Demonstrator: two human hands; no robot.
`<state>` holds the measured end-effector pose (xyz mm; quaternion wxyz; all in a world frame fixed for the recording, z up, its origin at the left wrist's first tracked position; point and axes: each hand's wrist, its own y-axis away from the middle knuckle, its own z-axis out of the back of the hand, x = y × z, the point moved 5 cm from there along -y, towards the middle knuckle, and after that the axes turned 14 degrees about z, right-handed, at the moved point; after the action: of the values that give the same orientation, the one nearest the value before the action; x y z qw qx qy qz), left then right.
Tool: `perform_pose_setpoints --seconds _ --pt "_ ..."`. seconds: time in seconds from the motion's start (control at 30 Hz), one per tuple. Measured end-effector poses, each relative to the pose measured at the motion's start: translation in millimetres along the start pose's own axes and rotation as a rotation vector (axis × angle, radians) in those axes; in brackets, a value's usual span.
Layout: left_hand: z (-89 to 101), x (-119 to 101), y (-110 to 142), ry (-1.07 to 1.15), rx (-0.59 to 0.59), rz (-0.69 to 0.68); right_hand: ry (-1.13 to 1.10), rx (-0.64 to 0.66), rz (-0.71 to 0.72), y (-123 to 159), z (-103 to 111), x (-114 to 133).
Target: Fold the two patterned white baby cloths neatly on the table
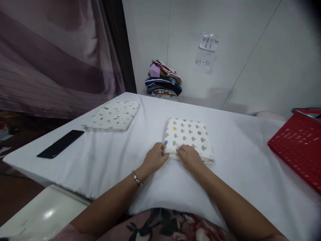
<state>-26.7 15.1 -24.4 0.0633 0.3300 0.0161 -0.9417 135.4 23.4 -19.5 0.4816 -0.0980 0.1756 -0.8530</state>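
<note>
A folded white cloth (187, 134) with grey mushroom prints, and a few coloured ones, lies flat in front of me on the white-covered table (150, 113). My left hand (155, 156) pinches its near left corner between thumb and fingers. Along the near edge, left of its middle, my right hand (191, 157) grips the layered fold, fingers on top and the thumb toward the left. Farther left rests a second folded white cloth (115, 115) with small scattered prints, apart from both hands.
A dark flat phone-like slab (61, 144) lies near the table's left edge. At the right stands a red plastic basket (298, 144). A stack of folded fabrics (164, 82) is against the wall beyond the far edge. A pale stool-like surface (42, 214) is at lower left.
</note>
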Motion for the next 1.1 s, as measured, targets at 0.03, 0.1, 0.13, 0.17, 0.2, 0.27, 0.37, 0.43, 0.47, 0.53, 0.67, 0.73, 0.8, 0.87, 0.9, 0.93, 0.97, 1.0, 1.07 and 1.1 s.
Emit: perform_pose_setpoints --seconds 0.03,0.1,0.13,0.17,0.2,0.27,0.37,0.43,0.47,0.53,0.67,0.73,0.8,0.87,0.9,0.93,0.97,1.0,1.07,1.1 --pt "-1.4 -0.2 -1.0 0.003 0.002 0.018 -0.001 0.001 -0.002 -0.1 0.4 0.0" --pt "-2.8 -3.5 -2.4 -0.004 -0.014 0.016 -0.005 -0.011 -0.001 -0.4 1.8 0.3" --pt "-2.5 -6.0 -2.9 -0.017 -0.036 0.002 -0.007 -0.024 0.001 -0.7 2.8 0.5" --pt "-1.7 -8.4 -3.2 -0.036 -0.066 -0.011 -0.006 -0.037 0.004 -0.9 3.7 0.8" --pt "-1.1 -10.5 -3.4 -0.063 -0.091 -0.021 -0.003 -0.046 0.004 -1.1 4.4 1.0" --pt "-1.0 -12.7 -3.7 -0.138 -0.116 -0.02 0.011 -0.045 0.008 -1.4 4.4 1.7" --pt "-3.5 -12.0 -4.1 -0.245 -0.096 0.005 0.023 -0.03 0.027 -1.2 3.2 3.0" --pt "-4.4 -11.5 -3.7 -0.284 -0.093 0.006 0.024 -0.037 0.039 -0.5 3.4 3.6" --pt "-4.4 -11.6 -3.4 -0.298 -0.099 -0.001 0.022 -0.044 0.04 -0.1 3.8 3.7" --pt "-4.2 -12.2 -2.9 -0.319 -0.117 -0.017 0.017 -0.057 0.039 0.5 4.6 3.7" --pt "-5.2 -10.7 -3.3 -0.313 -0.097 0.014 0.014 -0.044 0.043 -0.3 3.5 4.4" --pt "-5.8 -9.4 -3.6 -0.303 -0.076 0.041 0.014 -0.021 0.046 -0.7 1.6 4.5" --pt "-5.7 -8.8 -3.6 -0.3 -0.073 0.053 0.007 -0.005 0.046 -0.5 0.2 4.3" --pt "-5.4 -8.5 -3.1 -0.302 -0.075 0.053 -0.005 -0.002 0.048 0.1 -0.2 4.0" --pt "-5.1 -8.3 -2.9 -0.302 -0.076 0.051 -0.009 -0.004 0.049 0.4 0.1 4.0" --pt "-5.0 -8.3 -2.6 -0.303 -0.077 0.045 -0.011 -0.008 0.05 0.7 0.6 4.0" --pt "-4.8 -8.2 -2.3 -0.303 -0.076 0.038 -0.013 -0.011 0.051 0.9 1.0 4.1" --pt "-4.8 -8.0 -2.0 -0.302 -0.073 0.031 -0.013 -0.013 0.052 0.9 1.5 4.3" --pt "-4.8 -7.6 -1.3 -0.299 -0.061 0.016 -0.012 -0.013 0.049 0.8 2.3 4.5" --pt "-4.8 -7.5 -0.9 -0.301 -0.058 0.007 -0.011 -0.012 0.047 0.7 2.4 4.7"
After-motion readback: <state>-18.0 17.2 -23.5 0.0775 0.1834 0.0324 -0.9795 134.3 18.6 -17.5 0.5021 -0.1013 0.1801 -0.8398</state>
